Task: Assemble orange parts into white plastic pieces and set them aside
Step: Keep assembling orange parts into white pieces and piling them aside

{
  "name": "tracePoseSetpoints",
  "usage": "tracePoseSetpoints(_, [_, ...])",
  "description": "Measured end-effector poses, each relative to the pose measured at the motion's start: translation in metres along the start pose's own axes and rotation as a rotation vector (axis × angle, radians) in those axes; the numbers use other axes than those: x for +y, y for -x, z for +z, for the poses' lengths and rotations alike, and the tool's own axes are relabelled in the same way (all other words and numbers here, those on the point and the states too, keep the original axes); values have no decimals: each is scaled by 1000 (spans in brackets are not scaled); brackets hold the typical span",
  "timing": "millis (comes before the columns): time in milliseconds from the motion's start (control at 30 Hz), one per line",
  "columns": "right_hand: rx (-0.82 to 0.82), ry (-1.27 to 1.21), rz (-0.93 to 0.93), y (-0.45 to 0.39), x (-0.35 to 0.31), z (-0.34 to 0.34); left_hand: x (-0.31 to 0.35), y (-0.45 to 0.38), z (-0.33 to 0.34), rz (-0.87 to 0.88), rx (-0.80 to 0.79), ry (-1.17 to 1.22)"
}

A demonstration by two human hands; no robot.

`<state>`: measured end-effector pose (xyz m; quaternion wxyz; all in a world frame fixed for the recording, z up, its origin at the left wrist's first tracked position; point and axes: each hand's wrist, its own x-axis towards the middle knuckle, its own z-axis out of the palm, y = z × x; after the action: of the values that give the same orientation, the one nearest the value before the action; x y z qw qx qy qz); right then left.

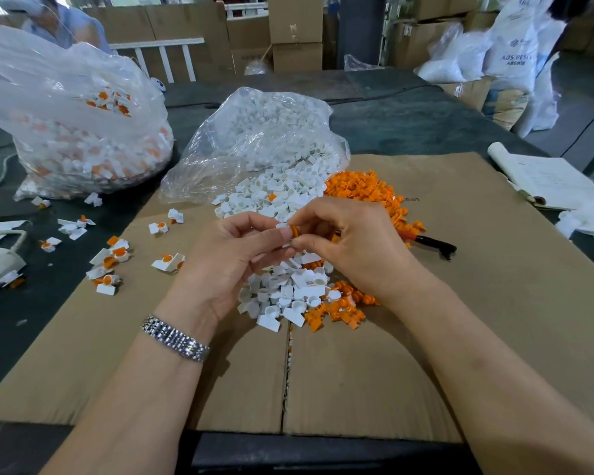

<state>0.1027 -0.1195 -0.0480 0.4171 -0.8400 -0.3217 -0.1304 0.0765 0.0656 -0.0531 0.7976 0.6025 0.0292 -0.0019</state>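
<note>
Far to your left a clear bag point(76, 132) bulges with finished white-and-orange pieces, and more assembled pieces point(112, 258) lie scattered across the left edge of the cardboard sheet point(357, 371). Your left hand point(227, 258), a metal watch point(175, 337) on its wrist, is raised palm-up over the sheet, forearm angling in from lower left, thumb and curled fingers pinching a small white piece point(282, 225). The orange part point(294, 231) sits between both sets of fingertips, its disc face turned toward your left hand, so its axis seems to run roughly left-right into the white piece; more detail is too small to tell. Below lies a heap of loose white pieces point(288, 293) with orange parts point(340, 311) just beside it. Your right hand point(350, 248) comes in from lower right, back up, thumb and forefinger pinching the orange part, the other fingers curled. Behind, a second open bag point(264, 138) spills white pieces beside a larger orange pile point(364, 190).
</note>
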Motion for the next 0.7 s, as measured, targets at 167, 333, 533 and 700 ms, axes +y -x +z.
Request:
tracePoseSetpoints(167, [71, 189, 207, -1, 12, -20, 1, -2, -3, -66, 25, 133])
tracePoseSetpoints(333, [-197, 686, 608, 4, 27, -31, 2, -2, -5, -90, 74, 179])
tracePoseSetpoints(533, [-195, 725, 616, 2, 21, -28, 2, -2, -6, -102, 86, 179])
tracePoseSetpoints(700, [-97, 550, 568, -3, 9, -38, 5, 0, -3, -78, 38, 175])
